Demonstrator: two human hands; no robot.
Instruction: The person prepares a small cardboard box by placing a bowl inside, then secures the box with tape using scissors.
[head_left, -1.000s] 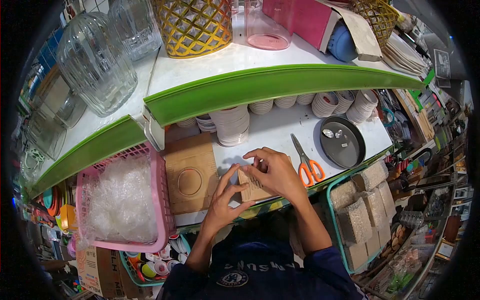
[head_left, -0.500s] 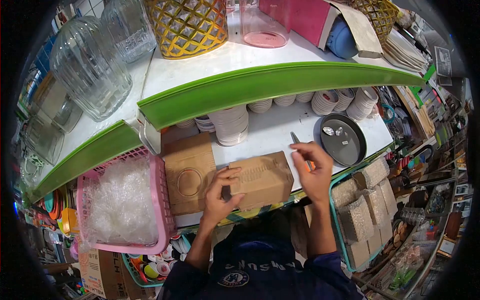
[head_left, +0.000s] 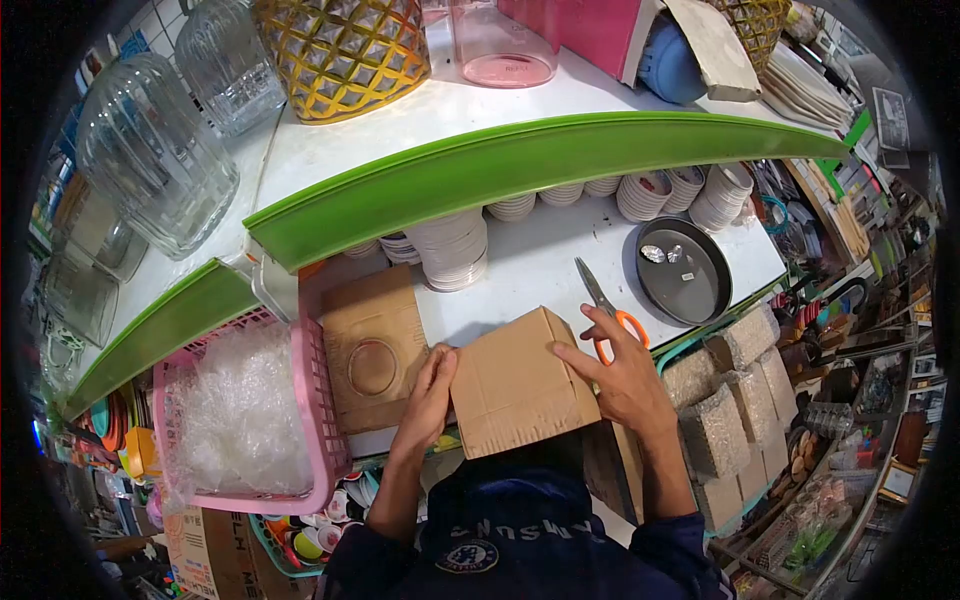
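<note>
Just over the front edge of the desk [head_left: 545, 255], a cardboard box [head_left: 520, 385] sits with its left side gripped by the left hand [head_left: 428, 400]; the right hand [head_left: 632, 385], fingers spread, thumbs its top.

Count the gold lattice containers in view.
2: one gold container on the white shelf, left of the pink box; a second gold container at upper right, past that box. More may be hidden.

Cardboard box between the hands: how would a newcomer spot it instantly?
Find the long green shelf edge, then the white work surface below it. At that surface's near side, the plain brown cardboard box is between the left hand and right hand. Unlike the bubble-wrapped packages to its right, it is unwrapped.
</note>
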